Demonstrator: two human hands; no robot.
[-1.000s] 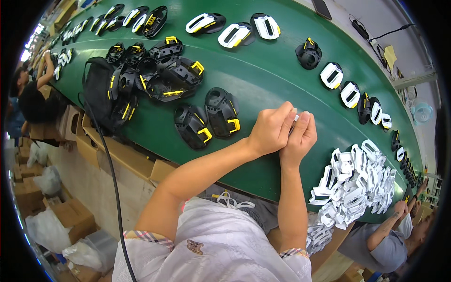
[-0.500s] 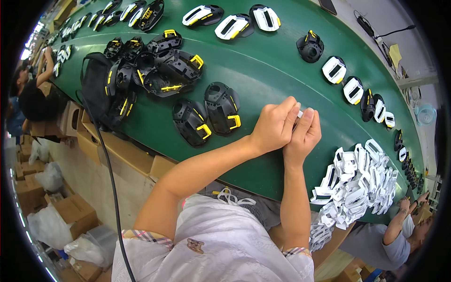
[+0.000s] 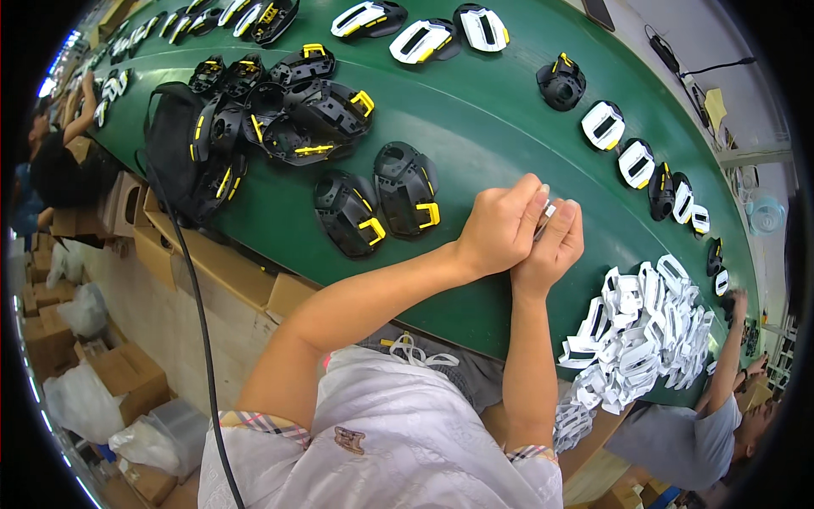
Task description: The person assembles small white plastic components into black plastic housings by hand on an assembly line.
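Small white part (image 3: 546, 209) mostly hidden, pinched between closed left hand (image 3: 500, 227) and right hand (image 3: 551, 246), over green belt (image 3: 500, 119)

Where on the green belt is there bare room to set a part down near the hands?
The green belt lies bare between the two black-and-yellow shells and the lone black part, just beyond the left hand and right hand. Another bare strip runs between the right hand and the white frame pile. The black shell heap is crowded.
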